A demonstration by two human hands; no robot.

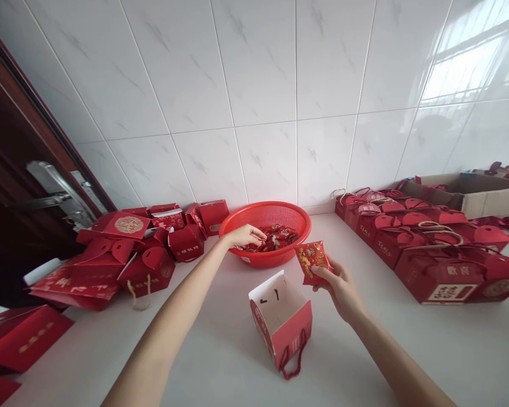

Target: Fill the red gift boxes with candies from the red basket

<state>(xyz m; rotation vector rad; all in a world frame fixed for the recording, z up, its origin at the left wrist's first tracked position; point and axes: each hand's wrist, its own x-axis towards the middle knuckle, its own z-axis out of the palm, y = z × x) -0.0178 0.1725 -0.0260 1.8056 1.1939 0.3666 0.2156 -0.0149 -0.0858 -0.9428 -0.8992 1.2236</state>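
My right hand (333, 278) grips a flat red packet (312, 261) with gold print, held up just right of a red plastic basket (265, 259). Over the basket's left side reaches my left hand (246, 235), its fingertips at the small red wrapped pieces (280, 236) inside; whether it pinches one is too small to tell. Between my forearms an open red gift box (292, 333) stands on the white surface, with its white inside facing up and a dark red cord handle hanging at its front.
Closed red gift boxes (439, 280) stand in rows at the right, before a cardboard box (492, 200). Several red boxes (150, 271) lie piled at the left, near a dark door (8, 169) with a metal handle. A tiled wall (263, 85) rises behind.
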